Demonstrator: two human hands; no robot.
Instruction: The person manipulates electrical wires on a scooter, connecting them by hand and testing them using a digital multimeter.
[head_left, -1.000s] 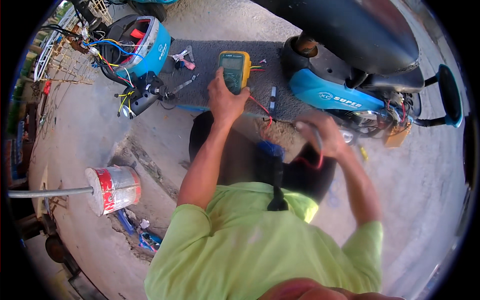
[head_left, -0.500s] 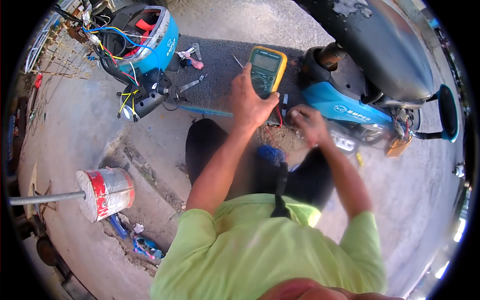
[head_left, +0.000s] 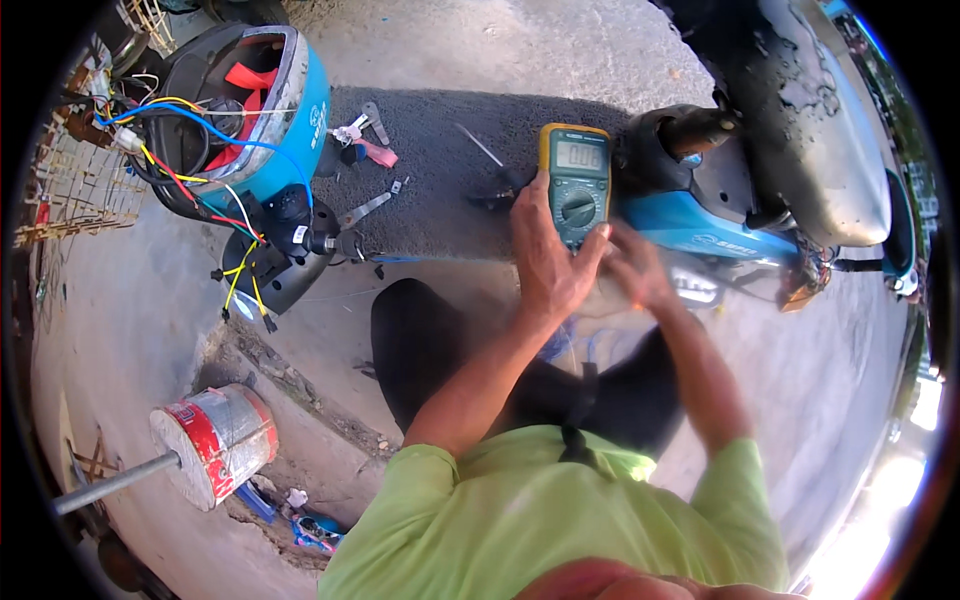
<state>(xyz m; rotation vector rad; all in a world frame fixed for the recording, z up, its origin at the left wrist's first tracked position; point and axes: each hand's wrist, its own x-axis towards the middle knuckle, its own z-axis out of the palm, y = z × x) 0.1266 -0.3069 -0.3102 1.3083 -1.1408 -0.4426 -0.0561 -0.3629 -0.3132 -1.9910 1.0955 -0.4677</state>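
A yellow-edged, green-faced multimeter (head_left: 599,200) is gripped in my left hand (head_left: 548,260), its lit display facing up. My thumb and fingers wrap its lower part, above the dark footboard of a scooter. Close by the meter's lower right corner is my right hand (head_left: 640,270); motion smears its fingers, so whether anything is in them cannot be made out. Left of the meter, a screwdriver-like tool with a thin metal shaft (head_left: 480,145) lies on the footboard (head_left: 420,150). Blurred bluish material (head_left: 556,345) shows between my legs.
The scooter's blue front part (head_left: 300,120) trails loose coloured wires (head_left: 240,215) at left. Keys with a pink tag (head_left: 378,154) and a metal lever (head_left: 368,209) lie on the footboard. At right are the black seat (head_left: 820,130) and blue side panel (head_left: 700,220). A bucket with a pole (head_left: 225,440) lies lower left.
The multimeter has turned more upright in my left hand and shifted right in the picture. My right hand now appears closer to its lower edge. The whole view has shifted somewhat.
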